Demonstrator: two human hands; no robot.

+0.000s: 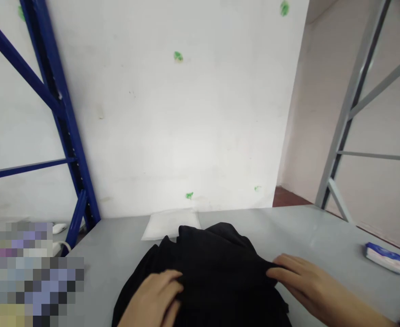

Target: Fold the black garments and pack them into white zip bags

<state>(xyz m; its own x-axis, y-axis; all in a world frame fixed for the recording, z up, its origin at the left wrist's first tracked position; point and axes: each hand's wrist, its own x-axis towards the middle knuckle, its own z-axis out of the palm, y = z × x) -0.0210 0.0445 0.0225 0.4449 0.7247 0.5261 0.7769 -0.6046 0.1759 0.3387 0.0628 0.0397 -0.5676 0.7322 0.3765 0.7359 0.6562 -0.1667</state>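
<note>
white plaster wall [145, 113] rises ahead of us, dabbed with small green marks, between a blue steel rack [58, 118] on our left and a grey steel rack [353, 104] on our right. a strip of dark red floor [288, 197] shows past the far edge of the grey table [308, 222]. on the table, a soft black cloth [216, 268], matte and heaped in loose folds, sits right in front of us, its far side just touching a flat white packet [170, 225]. our left hand [150, 297] comes in from below, palm down, lying on the near part of the heap with the fingers slightly curved and relaxed, not clenched. our right hand [308, 281] reaches in from the lower right, the arm low across the table, fingers stretched out together, their tips pressed against the cloth's right side with no visible pinch. neither hand shows a firm grip. off to the right lies a blue and white tissue pack [385, 257], well apart from the cloth. a blurred patch [26, 277] covers the lower left corner.
</note>
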